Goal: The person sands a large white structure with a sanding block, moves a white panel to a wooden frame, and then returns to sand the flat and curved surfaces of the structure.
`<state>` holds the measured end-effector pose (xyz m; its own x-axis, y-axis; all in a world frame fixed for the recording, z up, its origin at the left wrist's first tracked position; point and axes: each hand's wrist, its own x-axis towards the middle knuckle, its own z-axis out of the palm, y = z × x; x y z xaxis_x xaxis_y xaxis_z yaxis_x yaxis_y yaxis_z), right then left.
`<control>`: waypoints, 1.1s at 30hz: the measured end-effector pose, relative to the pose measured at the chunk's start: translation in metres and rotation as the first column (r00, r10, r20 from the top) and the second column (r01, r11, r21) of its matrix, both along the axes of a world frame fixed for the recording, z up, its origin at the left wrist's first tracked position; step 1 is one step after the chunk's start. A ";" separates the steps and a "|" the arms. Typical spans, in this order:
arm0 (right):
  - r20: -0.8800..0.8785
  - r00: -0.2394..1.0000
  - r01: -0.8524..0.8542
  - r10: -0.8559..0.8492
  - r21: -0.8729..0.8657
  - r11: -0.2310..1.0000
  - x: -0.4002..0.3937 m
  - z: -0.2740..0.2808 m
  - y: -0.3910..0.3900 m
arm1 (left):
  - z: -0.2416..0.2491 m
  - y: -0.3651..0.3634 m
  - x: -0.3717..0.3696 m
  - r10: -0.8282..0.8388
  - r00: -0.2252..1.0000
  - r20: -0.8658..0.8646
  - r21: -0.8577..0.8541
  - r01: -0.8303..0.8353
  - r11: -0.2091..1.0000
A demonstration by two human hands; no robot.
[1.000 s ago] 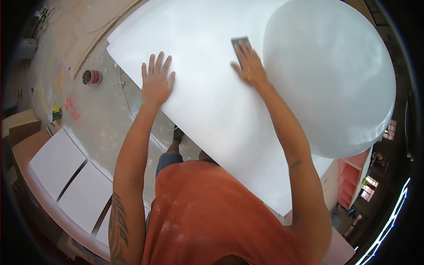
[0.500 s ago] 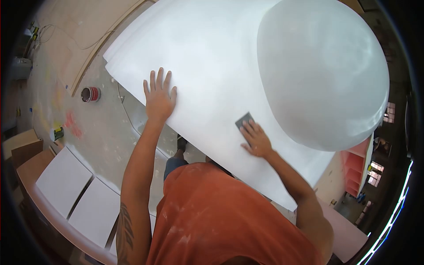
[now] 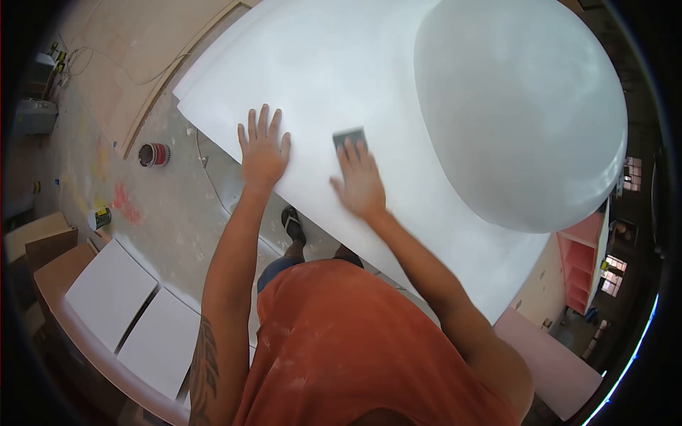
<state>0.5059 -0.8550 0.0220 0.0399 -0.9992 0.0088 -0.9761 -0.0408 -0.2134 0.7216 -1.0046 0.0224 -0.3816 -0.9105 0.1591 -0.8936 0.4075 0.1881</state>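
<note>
Orange cloth of the shirt is seen nearest; beyond it the left hand is laid flat and open on the white panel. A grey sanding pad is pressed under the flattened right hand, beside the white dome. The surface looks evenly matte, so how much sanding is left cannot be told.
</note>
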 end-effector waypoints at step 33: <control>-0.153 0.799 0.508 -0.582 -0.345 0.789 -0.003 -0.034 -0.159 | -0.006 0.016 0.021 -0.275 0.958 -0.079 0.017 0.277 0.961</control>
